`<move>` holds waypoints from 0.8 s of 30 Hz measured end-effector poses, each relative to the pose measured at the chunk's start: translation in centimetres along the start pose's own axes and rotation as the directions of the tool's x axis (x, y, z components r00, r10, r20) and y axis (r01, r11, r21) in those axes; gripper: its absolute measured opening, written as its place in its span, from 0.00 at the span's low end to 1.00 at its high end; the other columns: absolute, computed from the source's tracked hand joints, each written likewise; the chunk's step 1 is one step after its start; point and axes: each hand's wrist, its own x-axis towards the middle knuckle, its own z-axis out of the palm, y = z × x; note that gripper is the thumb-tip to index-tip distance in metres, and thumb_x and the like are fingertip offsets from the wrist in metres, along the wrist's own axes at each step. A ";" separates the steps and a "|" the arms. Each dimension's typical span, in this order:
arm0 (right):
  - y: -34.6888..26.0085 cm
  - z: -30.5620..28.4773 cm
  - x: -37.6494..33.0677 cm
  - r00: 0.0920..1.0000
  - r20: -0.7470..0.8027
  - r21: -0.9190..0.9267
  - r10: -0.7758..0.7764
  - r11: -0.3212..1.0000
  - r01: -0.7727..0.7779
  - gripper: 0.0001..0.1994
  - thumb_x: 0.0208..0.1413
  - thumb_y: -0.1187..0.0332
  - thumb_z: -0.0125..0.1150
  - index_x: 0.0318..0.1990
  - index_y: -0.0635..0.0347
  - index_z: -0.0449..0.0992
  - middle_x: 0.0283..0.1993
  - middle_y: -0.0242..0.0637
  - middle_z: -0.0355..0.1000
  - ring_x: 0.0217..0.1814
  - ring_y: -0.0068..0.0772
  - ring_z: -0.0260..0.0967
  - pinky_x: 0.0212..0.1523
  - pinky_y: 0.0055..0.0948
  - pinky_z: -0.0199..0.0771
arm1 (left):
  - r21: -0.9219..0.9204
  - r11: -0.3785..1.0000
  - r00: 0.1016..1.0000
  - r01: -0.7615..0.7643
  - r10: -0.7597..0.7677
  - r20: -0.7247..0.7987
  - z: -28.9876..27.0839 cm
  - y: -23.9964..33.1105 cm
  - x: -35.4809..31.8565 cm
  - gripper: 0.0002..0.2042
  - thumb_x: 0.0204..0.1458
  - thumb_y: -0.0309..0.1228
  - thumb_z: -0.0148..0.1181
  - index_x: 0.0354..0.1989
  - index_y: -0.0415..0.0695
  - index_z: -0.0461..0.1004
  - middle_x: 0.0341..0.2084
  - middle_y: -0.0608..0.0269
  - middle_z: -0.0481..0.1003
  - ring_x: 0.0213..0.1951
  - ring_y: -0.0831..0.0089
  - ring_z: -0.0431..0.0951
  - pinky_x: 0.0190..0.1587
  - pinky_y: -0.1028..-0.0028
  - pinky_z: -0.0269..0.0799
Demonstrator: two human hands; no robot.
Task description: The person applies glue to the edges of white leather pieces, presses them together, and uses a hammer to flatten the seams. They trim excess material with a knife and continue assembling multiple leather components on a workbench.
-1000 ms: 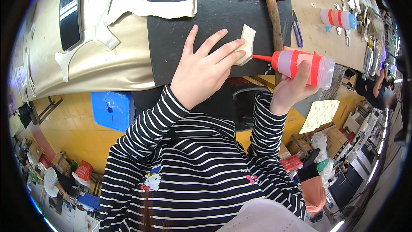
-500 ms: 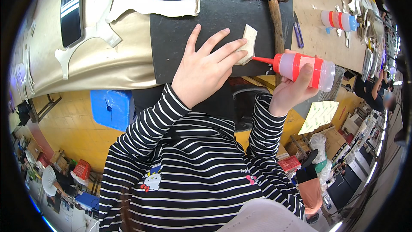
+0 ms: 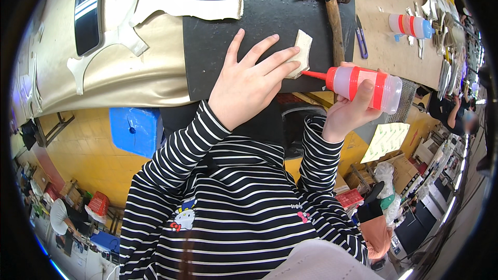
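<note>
With fingers stretched out, my left hand rests on the black mat, its fingertips pressing on a small cream-coloured cut piece. My right hand is wrapped round a squeeze bottle of translucent plastic with red bands and a thin red nozzle. The bottle lies tilted nearly level, and its nozzle tip is at the lower edge of the cream piece. I cannot tell whether anything comes out of the tip. A larger white cut piece lies across the mat's left edge.
Right of the cream piece lies a hammer, with a purple cutter beside it. A second banded bottle lies at the right. On the left is a phone. A blue stool stands below the table. Other people are in the background.
The bottle in my right hand has shifted slightly left and down, its nozzle tip moving along the cream piece's lower edge toward my left fingers. My left hand has barely moved.
</note>
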 end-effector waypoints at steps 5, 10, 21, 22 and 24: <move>0.1 0.0 -0.4 0.998 0.039 -0.034 -0.055 0.998 0.057 0.29 0.55 0.61 0.69 0.56 0.68 0.62 0.35 0.54 0.77 0.37 0.45 0.79 0.45 0.39 0.79 | -0.008 1.000 1.000 0.003 -0.003 -0.004 0.0 0.0 0.0 0.20 0.50 0.28 0.62 0.54 0.58 0.76 0.59 0.79 0.72 0.64 0.68 0.66 0.71 0.44 0.47; 0.4 0.1 -0.8 0.996 0.040 0.003 -0.082 0.997 0.082 0.29 0.55 0.60 0.70 0.55 0.67 0.62 0.36 0.54 0.76 0.37 0.46 0.79 0.45 0.40 0.78 | -0.009 1.000 1.000 0.004 -0.004 0.002 0.0 0.0 0.0 0.20 0.50 0.28 0.62 0.54 0.58 0.76 0.59 0.80 0.72 0.64 0.68 0.66 0.70 0.44 0.47; 0.7 -0.2 -0.9 0.982 0.073 -0.075 -0.172 0.981 0.177 0.30 0.56 0.55 0.68 0.56 0.66 0.61 0.40 0.54 0.74 0.37 0.47 0.79 0.39 0.38 0.82 | -0.018 1.000 1.000 0.005 -0.005 -0.002 0.0 0.0 0.0 0.20 0.50 0.28 0.62 0.54 0.58 0.76 0.60 0.80 0.71 0.65 0.68 0.65 0.71 0.44 0.47; 0.8 -0.2 -0.7 0.981 0.060 -0.109 -0.185 0.975 0.191 0.30 0.57 0.54 0.66 0.57 0.66 0.61 0.39 0.57 0.75 0.37 0.47 0.79 0.38 0.38 0.83 | -0.018 1.000 1.000 0.004 -0.004 -0.001 0.0 0.0 0.0 0.20 0.50 0.28 0.62 0.54 0.58 0.76 0.60 0.80 0.71 0.65 0.68 0.65 0.71 0.44 0.47; 1.0 -0.2 -0.3 0.974 0.026 -0.104 -0.225 0.968 0.226 0.30 0.56 0.55 0.67 0.57 0.66 0.61 0.40 0.56 0.75 0.37 0.47 0.79 0.38 0.39 0.84 | -0.018 1.000 1.000 0.003 -0.003 0.002 0.0 0.0 0.0 0.20 0.50 0.28 0.62 0.54 0.58 0.76 0.60 0.80 0.71 0.65 0.68 0.65 0.71 0.44 0.47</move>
